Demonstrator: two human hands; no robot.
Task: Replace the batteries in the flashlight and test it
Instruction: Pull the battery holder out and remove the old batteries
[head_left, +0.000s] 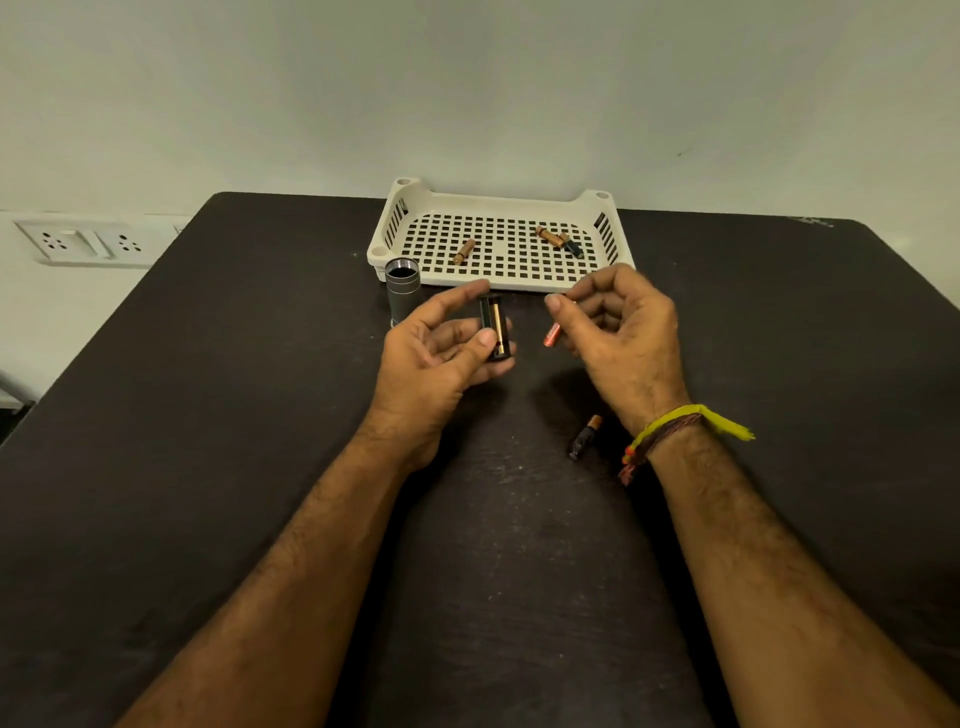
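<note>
- The left hand (441, 353) is gripping the black battery holder (496, 327) with closed fingers, above the table (208, 415).
- The right hand (618, 332) is pinching a battery (552, 333), at 3 o'clock from the holder.
- The flashlight body (402, 288) is standing at 10 o'clock, touching the tray (498, 197).
- Another battery (584, 436) is lying at 5 o'clock.

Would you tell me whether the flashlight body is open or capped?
Open: the flashlight body stands upright with its threaded mouth uncovered.

— Looking from where?
— From head height, forward and down over the dark tabletop (208, 415), wall (467, 78) behind.
— How near?
— Close; forearms reaching in from the bottom edge. Single view only.
</note>
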